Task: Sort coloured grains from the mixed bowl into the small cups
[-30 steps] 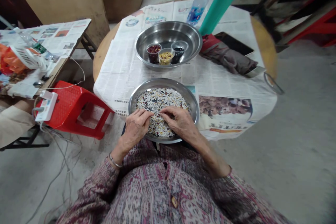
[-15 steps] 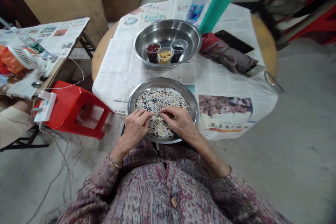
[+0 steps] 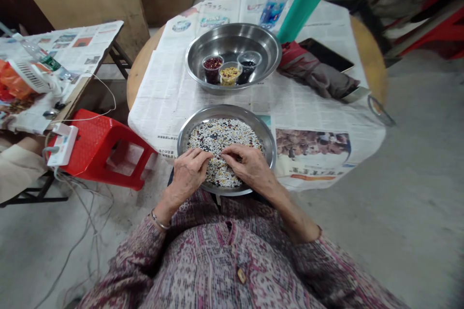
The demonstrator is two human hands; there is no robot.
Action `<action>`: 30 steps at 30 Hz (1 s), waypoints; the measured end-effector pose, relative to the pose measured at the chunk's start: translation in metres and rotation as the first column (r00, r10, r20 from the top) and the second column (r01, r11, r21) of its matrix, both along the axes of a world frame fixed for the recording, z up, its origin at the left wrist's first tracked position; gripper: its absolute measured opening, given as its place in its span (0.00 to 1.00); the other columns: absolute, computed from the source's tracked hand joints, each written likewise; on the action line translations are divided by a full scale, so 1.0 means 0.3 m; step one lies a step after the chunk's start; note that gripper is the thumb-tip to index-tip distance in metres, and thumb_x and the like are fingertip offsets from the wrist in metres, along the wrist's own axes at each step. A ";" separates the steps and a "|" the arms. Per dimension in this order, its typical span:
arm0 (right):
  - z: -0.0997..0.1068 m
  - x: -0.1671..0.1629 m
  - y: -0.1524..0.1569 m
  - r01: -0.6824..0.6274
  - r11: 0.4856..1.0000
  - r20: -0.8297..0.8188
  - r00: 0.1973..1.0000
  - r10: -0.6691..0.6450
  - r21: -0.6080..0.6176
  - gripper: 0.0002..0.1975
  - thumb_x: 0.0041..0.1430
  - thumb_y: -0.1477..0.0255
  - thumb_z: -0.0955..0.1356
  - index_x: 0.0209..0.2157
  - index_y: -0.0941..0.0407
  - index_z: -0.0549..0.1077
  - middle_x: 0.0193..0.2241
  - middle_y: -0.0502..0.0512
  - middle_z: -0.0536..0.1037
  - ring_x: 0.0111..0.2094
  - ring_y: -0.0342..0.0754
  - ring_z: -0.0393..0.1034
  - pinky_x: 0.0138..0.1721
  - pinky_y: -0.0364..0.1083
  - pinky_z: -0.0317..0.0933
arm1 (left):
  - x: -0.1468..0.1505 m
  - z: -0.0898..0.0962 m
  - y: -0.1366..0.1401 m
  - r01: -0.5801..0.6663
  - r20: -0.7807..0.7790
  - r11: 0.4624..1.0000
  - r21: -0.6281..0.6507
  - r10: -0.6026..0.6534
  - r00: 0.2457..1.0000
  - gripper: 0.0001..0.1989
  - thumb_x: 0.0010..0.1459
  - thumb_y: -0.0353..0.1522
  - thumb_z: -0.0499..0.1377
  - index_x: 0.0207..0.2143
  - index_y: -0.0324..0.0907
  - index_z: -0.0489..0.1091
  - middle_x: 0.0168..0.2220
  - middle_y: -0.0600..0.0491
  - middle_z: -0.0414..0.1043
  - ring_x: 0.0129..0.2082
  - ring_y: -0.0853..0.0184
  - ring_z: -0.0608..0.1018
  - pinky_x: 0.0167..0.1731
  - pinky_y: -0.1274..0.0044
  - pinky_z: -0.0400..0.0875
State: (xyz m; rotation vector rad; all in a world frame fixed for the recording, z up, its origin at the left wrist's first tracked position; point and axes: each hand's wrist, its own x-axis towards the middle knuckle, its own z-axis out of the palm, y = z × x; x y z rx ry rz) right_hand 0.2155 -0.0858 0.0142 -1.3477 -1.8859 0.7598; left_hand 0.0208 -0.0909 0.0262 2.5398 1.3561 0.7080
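Note:
A shallow metal basin (image 3: 269,147) stands at the table's near edge, spread with mixed white, black, yellow and dark red grains (image 3: 224,131). My left hand (image 3: 188,171) rests over its left front rim, thumb and fingers pinched together just above the grains. Facing it, my right hand (image 3: 252,166) is closed in a pinch over the front right of the grains, its fingertips close to the left ones but apart. Whatever lies between either set of fingertips is too small to make out.
Behind, a larger metal basin (image 3: 253,34) holds clear cups of dark red (image 3: 212,67), yellow (image 3: 229,75) and black (image 3: 248,64) grains. A plastic bottle (image 3: 277,0), green tube (image 3: 308,2), folded umbrella (image 3: 319,75) and phone (image 3: 328,54) lie beyond. A red stool (image 3: 96,147) stands left.
The view has shifted slightly, so the table and basins appear a little higher and farther right. Both hands keep nearly the same pinched pose over the grains.

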 end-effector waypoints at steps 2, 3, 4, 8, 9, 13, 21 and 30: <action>0.000 -0.001 0.000 0.005 1.000 -0.003 1.000 -0.005 0.000 0.08 0.61 0.72 0.65 0.32 0.55 0.76 0.29 0.53 0.79 0.30 0.46 0.72 0.34 0.45 0.62 | 0.000 0.001 0.000 0.001 0.002 1.000 0.003 -0.001 1.000 0.07 0.67 0.27 0.53 0.40 0.41 0.72 0.36 0.52 0.77 0.38 0.66 0.77 0.42 0.73 0.73; 0.000 -0.002 0.000 0.006 1.000 -0.003 1.000 -0.006 -0.003 0.08 0.61 0.72 0.65 0.32 0.55 0.76 0.29 0.53 0.79 0.30 0.46 0.72 0.34 0.45 0.62 | 0.001 0.001 0.000 -0.001 0.003 1.000 0.007 0.001 1.000 0.07 0.67 0.27 0.54 0.40 0.41 0.72 0.36 0.52 0.77 0.38 0.66 0.77 0.42 0.73 0.73; 0.001 -0.002 0.000 0.004 1.000 0.000 1.000 -0.004 -0.008 0.08 0.61 0.72 0.65 0.32 0.55 0.76 0.29 0.53 0.79 0.30 0.46 0.72 0.35 0.45 0.62 | 0.001 0.001 0.000 -0.003 0.004 1.000 0.009 0.003 1.000 0.07 0.67 0.26 0.54 0.40 0.41 0.72 0.36 0.52 0.77 0.38 0.66 0.77 0.42 0.73 0.73; 0.005 -0.002 -0.002 0.007 1.000 0.007 1.000 -0.007 -0.022 0.07 0.61 0.72 0.65 0.32 0.55 0.76 0.30 0.53 0.80 0.31 0.47 0.72 0.36 0.45 0.62 | 0.002 0.000 0.000 -0.007 0.000 1.000 0.013 0.007 1.000 0.08 0.67 0.27 0.53 0.40 0.42 0.72 0.36 0.53 0.77 0.38 0.66 0.77 0.41 0.73 0.73; 0.006 -0.002 -0.002 0.008 1.000 0.006 1.000 -0.008 -0.023 0.07 0.61 0.72 0.65 0.32 0.55 0.76 0.30 0.53 0.80 0.31 0.47 0.72 0.36 0.46 0.63 | 0.002 -0.001 0.000 -0.007 0.000 1.000 0.015 0.007 1.000 0.08 0.67 0.27 0.54 0.40 0.42 0.72 0.36 0.53 0.77 0.38 0.66 0.77 0.41 0.73 0.73; 0.005 -0.001 0.000 0.007 1.000 0.005 1.000 -0.007 -0.023 0.07 0.61 0.72 0.66 0.33 0.55 0.77 0.31 0.54 0.80 0.32 0.47 0.73 0.37 0.46 0.63 | 0.001 -0.002 0.000 -0.007 0.002 1.000 0.025 0.007 1.000 0.07 0.67 0.27 0.54 0.40 0.42 0.72 0.36 0.53 0.77 0.38 0.66 0.77 0.41 0.73 0.73; 0.010 -0.002 0.001 0.022 1.000 -0.027 0.999 -0.022 0.007 0.08 0.61 0.72 0.66 0.32 0.54 0.78 0.31 0.54 0.81 0.33 0.48 0.74 0.40 0.47 0.66 | -0.002 0.002 0.000 -0.006 -0.019 1.000 -0.005 0.006 1.000 0.07 0.68 0.28 0.54 0.40 0.42 0.72 0.35 0.53 0.76 0.37 0.67 0.77 0.40 0.74 0.73; 0.023 0.002 -0.003 0.131 0.989 -0.139 0.983 -0.120 0.068 0.07 0.61 0.71 0.66 0.33 0.54 0.77 0.33 0.54 0.82 0.36 0.49 0.76 0.42 0.49 0.68 | -0.001 0.036 0.004 -0.006 -0.063 0.993 -0.117 -0.002 0.998 0.06 0.67 0.28 0.55 0.42 0.43 0.72 0.37 0.53 0.74 0.39 0.67 0.77 0.42 0.74 0.73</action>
